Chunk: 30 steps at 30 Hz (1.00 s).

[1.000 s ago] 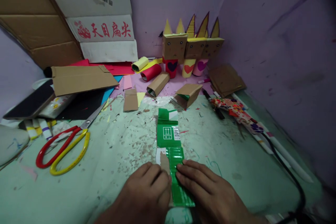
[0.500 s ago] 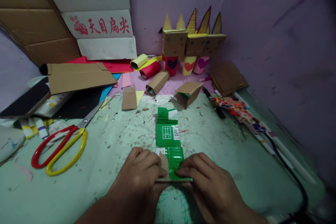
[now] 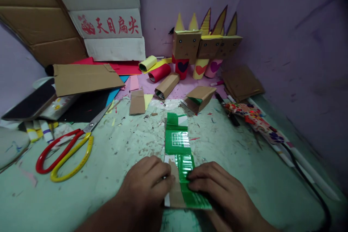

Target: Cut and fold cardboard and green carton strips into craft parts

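A long strip of cardboard (image 3: 177, 147) lies on the table in front of me, creased into panels. Its upper face is mostly shiny green with a white arrow print, and bare brown shows along the near left part. My left hand (image 3: 148, 183) grips the strip's left edge near its close end, fingers curled with the thumb on top. On the opposite edge, my right hand (image 3: 221, 190) pinches the green side, fingertips resting on the surface. The undersides of both hands are hidden.
Open scissors (image 3: 66, 152) with red and yellow handles lie left. Behind the strip are a folded cardboard piece (image 3: 199, 98), a cardboard tube (image 3: 167, 85) and several box-headed figures (image 3: 187, 45). A floral-wrapped tool (image 3: 252, 119) with a black cord (image 3: 307, 185) lies right.
The strip's near panel has come down flatter, showing more of its brown and green face. Both hands stay on its edges. The whole view has shifted slightly, moving things rightward.
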Each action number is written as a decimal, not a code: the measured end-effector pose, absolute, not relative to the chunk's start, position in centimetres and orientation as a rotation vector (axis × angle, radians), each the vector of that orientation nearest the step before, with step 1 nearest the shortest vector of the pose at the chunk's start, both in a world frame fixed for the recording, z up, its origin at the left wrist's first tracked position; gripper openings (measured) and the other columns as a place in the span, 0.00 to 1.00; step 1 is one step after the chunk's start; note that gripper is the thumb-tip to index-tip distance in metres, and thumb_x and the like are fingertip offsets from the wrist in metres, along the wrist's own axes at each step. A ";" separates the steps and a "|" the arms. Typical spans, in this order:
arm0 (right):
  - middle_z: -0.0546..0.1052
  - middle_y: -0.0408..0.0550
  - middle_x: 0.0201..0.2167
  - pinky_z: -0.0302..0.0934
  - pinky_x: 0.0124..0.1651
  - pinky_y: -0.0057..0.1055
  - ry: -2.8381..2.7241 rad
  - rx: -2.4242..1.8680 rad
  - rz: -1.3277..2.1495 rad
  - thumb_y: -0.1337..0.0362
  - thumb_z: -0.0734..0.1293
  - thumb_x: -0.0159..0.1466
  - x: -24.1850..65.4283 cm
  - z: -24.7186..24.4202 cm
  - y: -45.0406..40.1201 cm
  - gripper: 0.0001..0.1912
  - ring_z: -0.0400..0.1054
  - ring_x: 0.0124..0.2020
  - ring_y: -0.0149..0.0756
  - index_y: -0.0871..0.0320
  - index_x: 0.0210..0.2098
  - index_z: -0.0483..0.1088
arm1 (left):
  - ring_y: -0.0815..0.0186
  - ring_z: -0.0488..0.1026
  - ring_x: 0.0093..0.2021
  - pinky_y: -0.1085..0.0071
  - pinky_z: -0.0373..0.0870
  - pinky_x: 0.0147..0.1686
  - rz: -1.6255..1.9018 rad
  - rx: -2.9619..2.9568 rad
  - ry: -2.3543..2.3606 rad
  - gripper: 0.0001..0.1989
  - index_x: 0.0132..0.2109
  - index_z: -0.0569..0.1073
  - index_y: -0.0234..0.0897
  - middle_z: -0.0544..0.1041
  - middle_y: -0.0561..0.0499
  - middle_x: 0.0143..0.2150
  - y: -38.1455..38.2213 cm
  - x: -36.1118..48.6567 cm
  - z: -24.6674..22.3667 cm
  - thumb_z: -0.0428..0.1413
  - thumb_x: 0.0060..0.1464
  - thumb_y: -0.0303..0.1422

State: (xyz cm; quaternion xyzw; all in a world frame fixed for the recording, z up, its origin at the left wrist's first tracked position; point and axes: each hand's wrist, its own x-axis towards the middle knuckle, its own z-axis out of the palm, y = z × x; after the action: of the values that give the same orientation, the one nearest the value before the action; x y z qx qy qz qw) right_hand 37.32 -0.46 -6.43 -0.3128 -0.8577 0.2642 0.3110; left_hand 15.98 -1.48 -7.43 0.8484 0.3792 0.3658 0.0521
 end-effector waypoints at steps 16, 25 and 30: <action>0.78 0.50 0.31 0.63 0.23 0.30 -2.362 -0.758 0.269 0.72 0.56 0.62 36.6 -6.6 0.7 0.15 0.65 0.26 0.37 0.62 0.40 0.73 | 0.61 0.68 0.33 0.64 0.70 0.31 0.973 2.605 1.108 0.12 0.42 0.69 0.32 0.74 0.44 0.34 -1.5 16.6 -7.1 0.45 0.52 0.21; 0.77 0.52 0.33 0.62 0.25 0.31 -2.395 -0.778 0.261 0.62 0.49 0.70 37.1 -7.5 0.5 0.22 0.66 0.31 0.40 0.62 0.40 0.72 | 0.64 0.61 0.30 0.66 0.58 0.29 0.858 2.565 1.133 0.08 0.37 0.68 0.34 0.69 0.49 0.31 -1.3 16.5 -7.5 0.45 0.55 0.22; 0.75 0.50 0.30 0.59 0.24 0.32 -2.311 -0.805 0.301 0.59 0.46 0.70 36.7 -8.8 0.4 0.26 0.64 0.28 0.38 0.60 0.37 0.72 | 0.65 0.59 0.30 0.66 0.53 0.29 0.776 2.482 1.143 0.08 0.33 0.66 0.36 0.67 0.51 0.30 -1.1 16.4 -7.8 0.45 0.53 0.20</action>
State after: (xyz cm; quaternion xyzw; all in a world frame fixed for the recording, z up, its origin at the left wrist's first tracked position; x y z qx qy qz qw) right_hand 36.75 0.45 -8.79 -0.3081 -0.8843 0.1151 0.3313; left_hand 16.42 -1.08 -7.80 0.8639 0.3979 0.2701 0.1500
